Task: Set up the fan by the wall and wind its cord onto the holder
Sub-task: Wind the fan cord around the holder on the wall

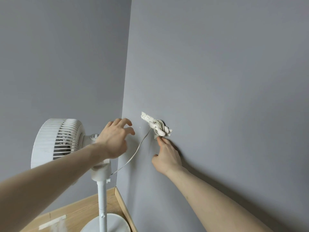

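There is one fan [58,141], one cord [133,153], one holder [157,127] and two bare hands at work in this corner. Two grey walls [217,64] meet in a vertical seam running down the middle of the frame, and a light wooden floor [80,210] with a matching wooden skirting board [124,210] shows at the lower left, with a strip of pale tape [51,222] stuck to the boards. The fan is white, a round slatted head on a slim pole rising from a round base, and it stands in the lower left of the frame, just beside the corner. Its cord is thin, flat and white; it leaves the fan's neck, climbs in a slack curve to the right, and ends in several loops wound round the holder. The holder is a small white piece fixed to the right-hand wall at mid-frame, sitting on a patch of rough white adhesive. The left hand [115,139] hovers in front of the fan's neck with fingers spread and loosely curled, holding nothing. The right hand [167,156] reaches up against the wall, its fingertips [161,139] touching the underside of the holder; whether this grip pinches anything I cannot tell.
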